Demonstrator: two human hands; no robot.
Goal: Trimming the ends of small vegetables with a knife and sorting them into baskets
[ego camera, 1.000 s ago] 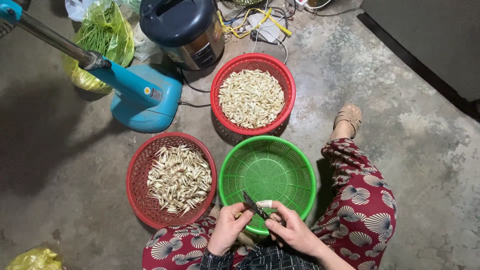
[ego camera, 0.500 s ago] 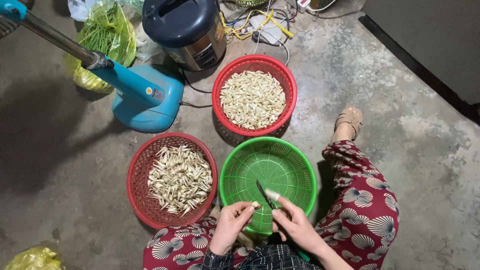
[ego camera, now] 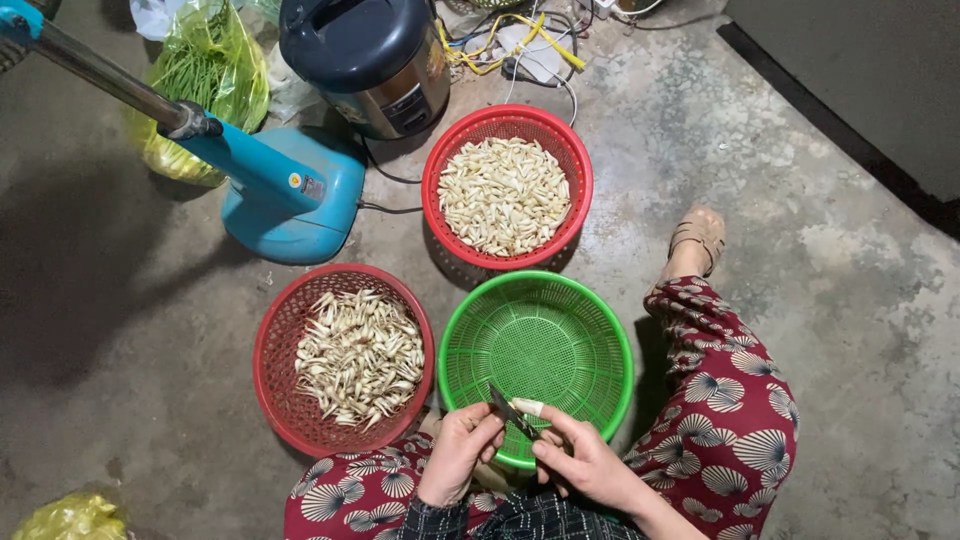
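At the bottom of the view, the left hand (ego camera: pixel 462 452) and the right hand (ego camera: pixel 585 462) are held close together over the near rim of the green basket (ego camera: pixel 600 325). A small dark knife (ego camera: pixel 509 409) is gripped in the right hand, its blade pointing toward 11 o'clock. A pale clove (ego camera: pixel 527 407) is seen just beside the blade, at the fingertips of both hands; which hand pinches it cannot be told. The left hand's fingers are curled inward, touching the knife area. Both hands are flanked by knees in dark red patterned trousers (ego camera: pixel 730 400), and the right leg is stretched toward 1 o'clock, ending in a tan sandal (ego camera: pixel 700 232).

The green basket's mesh floor is bare beyond the hands. At 9 o'clock from it, touching rim to rim, a red basket (ego camera: pixel 277 345) of pale pieces with dark tips is set. At 12 o'clock, just beside the green rim, a second red basket (ego camera: pixel 575 165) filled with pale peeled cloves is found.

Farther off, a blue fan base (ego camera: pixel 290 195) with a metal pole is placed at 10 o'clock, a dark cooker (ego camera: pixel 365 55) at 11 o'clock, and a bag of greens (ego camera: pixel 205 80) beyond. Open concrete floor (ego camera: pixel 850 260) is left at 2 to 3 o'clock.
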